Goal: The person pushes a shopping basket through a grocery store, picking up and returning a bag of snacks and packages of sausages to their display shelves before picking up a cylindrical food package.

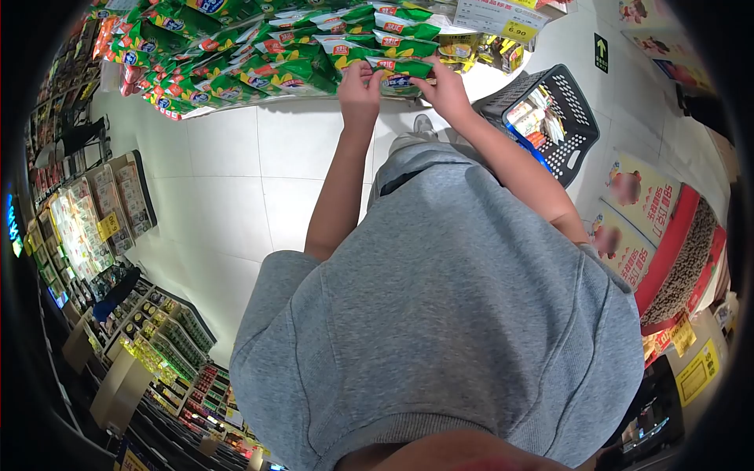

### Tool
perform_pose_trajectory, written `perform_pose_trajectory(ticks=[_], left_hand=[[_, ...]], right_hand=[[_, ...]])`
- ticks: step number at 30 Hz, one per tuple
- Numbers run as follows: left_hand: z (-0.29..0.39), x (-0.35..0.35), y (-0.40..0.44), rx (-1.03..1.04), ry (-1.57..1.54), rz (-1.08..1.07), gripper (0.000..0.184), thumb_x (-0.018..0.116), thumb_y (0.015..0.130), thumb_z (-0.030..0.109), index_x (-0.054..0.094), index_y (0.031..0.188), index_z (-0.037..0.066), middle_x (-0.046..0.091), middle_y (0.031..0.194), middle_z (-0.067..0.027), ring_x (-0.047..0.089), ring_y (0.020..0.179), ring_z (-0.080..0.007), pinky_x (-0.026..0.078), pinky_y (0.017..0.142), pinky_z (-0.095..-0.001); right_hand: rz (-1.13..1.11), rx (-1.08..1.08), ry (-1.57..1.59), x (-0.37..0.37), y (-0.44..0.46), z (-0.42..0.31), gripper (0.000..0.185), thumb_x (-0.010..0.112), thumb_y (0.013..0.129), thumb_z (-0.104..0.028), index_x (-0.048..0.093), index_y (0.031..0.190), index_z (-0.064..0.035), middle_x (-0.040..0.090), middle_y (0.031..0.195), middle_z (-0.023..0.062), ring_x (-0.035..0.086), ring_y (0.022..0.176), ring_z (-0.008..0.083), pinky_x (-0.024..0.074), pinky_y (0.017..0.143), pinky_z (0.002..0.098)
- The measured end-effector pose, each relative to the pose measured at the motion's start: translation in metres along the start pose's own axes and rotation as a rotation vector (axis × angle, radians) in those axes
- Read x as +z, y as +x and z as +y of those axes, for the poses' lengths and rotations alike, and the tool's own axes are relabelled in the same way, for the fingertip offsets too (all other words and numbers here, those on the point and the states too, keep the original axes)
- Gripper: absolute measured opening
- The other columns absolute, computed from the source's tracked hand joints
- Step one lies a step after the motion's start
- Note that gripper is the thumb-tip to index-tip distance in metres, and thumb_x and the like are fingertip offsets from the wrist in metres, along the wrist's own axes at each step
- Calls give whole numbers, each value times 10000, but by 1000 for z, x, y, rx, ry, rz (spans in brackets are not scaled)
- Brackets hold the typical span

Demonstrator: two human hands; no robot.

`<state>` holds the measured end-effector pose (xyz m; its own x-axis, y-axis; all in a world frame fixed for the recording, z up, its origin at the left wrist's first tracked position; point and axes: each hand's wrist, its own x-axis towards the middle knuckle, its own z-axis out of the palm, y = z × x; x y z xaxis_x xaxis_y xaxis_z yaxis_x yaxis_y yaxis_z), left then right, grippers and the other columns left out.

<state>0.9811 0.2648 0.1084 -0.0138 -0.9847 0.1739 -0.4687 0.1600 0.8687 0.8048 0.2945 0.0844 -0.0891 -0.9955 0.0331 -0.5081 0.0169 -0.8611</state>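
Observation:
Rows of green packets [294, 49] with red and white labels lie stacked on a display at the top of the view. Both hands are on one green packet [399, 69] at the display's front edge. My left hand [361, 82] has its fingers closed on the packet's left end. At the right end, my right hand [442, 82] grips the upper corner between thumb and fingers. The packet lies against others in the front row, so its underside is hidden.
A dark perforated basket [577, 110] with packets inside stands on the floor at the right. Beside the green packets are yellow packets [503, 53] under a price sign [503, 20]. Shelves [169, 330] stand at the left. A red-edged display [667, 259] is at the right.

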Motion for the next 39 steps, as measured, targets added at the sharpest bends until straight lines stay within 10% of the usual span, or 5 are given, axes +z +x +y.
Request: perform_pose_trajectory(ticks=[25, 32, 39], left_hand=[[-9, 3, -3, 23, 107, 17, 238, 712, 809, 98, 587, 978, -14, 621, 882, -116, 624, 695, -208, 510, 640, -314], [16, 0, -14, -17, 63, 123, 250, 678, 812, 38, 573, 1037, 7, 508, 1063, -114, 577, 826, -157, 510, 612, -275], [30, 20, -20, 489, 144, 87, 290, 618, 789, -47, 526, 1048, 43, 459, 1056, -124, 462, 824, -184, 423, 733, -292]], right_hand=[[16, -107, -19, 3, 3, 5, 456, 756, 787, -163, 514, 1135, 5, 637, 972, 173, 672, 858, 285, 572, 683, 352], [-41, 177, 66, -25, -30, 36, 605, 773, 779, -278, 418, 1190, -14, 612, 987, 155, 653, 848, 256, 520, 743, 354], [101, 381, -295, -97, -97, 132, 637, 755, 764, -322, 448, 1233, -18, 563, 1123, 241, 563, 1063, 376, 454, 915, 427]])
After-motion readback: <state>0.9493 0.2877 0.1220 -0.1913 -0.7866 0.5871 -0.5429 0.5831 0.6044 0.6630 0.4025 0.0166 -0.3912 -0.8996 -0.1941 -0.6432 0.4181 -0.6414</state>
